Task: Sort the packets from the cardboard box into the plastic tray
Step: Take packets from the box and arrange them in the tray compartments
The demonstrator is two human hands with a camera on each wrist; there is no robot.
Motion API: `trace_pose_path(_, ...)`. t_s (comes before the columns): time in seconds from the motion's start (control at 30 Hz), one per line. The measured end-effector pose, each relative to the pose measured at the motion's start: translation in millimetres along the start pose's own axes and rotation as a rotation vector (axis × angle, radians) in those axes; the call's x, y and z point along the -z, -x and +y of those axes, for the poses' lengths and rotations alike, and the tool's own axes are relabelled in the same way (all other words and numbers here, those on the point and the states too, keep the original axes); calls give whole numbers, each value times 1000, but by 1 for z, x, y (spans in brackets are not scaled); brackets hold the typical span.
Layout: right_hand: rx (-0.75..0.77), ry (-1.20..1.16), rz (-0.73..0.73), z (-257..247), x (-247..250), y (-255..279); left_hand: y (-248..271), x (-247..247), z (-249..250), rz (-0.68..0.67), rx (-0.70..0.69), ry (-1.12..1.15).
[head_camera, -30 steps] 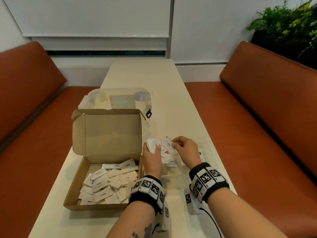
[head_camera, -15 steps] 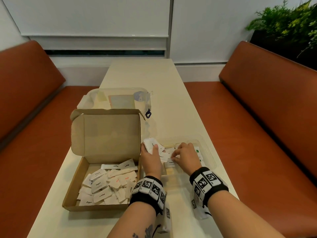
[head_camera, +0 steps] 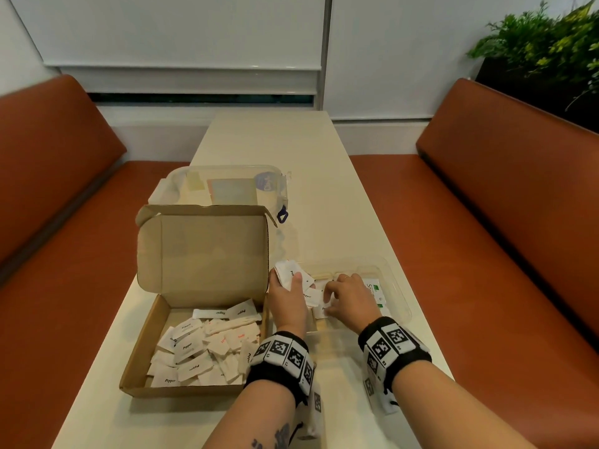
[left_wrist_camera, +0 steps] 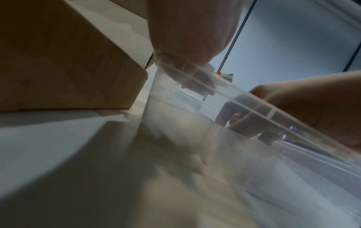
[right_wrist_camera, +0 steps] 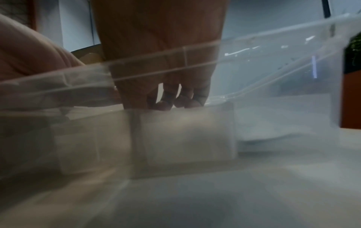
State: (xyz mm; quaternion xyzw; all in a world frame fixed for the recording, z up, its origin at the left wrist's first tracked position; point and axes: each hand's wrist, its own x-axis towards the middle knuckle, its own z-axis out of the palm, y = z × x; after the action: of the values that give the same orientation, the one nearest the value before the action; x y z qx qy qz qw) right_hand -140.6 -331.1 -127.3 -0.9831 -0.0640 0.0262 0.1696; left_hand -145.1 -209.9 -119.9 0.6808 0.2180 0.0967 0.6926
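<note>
An open cardboard box at the left holds several white packets marked Pepper, Salt and Sugar. Right of it lies the clear plastic tray, with a few packets inside. My left hand hovers over the tray's left end and grips a small bunch of white packets. My right hand reaches down into the tray's middle, fingers curled on a white packet. In the right wrist view its fingertips point down behind the tray wall. The left wrist view shows the box side and tray wall.
A clear lidded container stands behind the box's raised lid. The narrow cream table runs away from me between two orange benches. A green plant sits at the far right.
My right hand has dropped from the left hand's bunch down into the tray with a packet. The left hand has sunk slightly, still holding its bunch.
</note>
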Motion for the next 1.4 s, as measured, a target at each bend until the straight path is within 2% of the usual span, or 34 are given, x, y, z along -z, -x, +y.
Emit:
trace_pose_path(0.23, 5, 60, -1, -3, -2, -4, -3, 0, -3, -5, -14, -36)
trace_pose_path(0.43, -9, 5, 6, -4, 0, -2, 0, 1, -2, -27, -23, -52)
trace_pose_path(0.53, -48, -148, 109, -10, 7, -3, 0, 1, 0, -52, -30, -55)
trace_pose_path(0.6, -80, -313, 206, -17, 15, -5, 1, 2, 2, -63, -30, -69)
trace_pose_path(0.67, -114, -503, 242, -24, 22, -7, 3, 2, 4, -80, -31, -58)
trace_pose_path(0.83, -202, -807, 196, -27, 26, -12, 7, 5, 7, -119, -50, -7)
trace_pose_path(1.03, -266, -1019, 143, -19, 24, -11, 8, 5, 9, -198, -25, 81)
trace_pose_path(1.2, -285, -1022, 195, -17, 24, -14, 7, 7, 7, -164, -43, 46)
trace_pose_path(1.4, -302, -860, 299, -7, 25, -16, 5, 4, 4, -75, -49, 34)
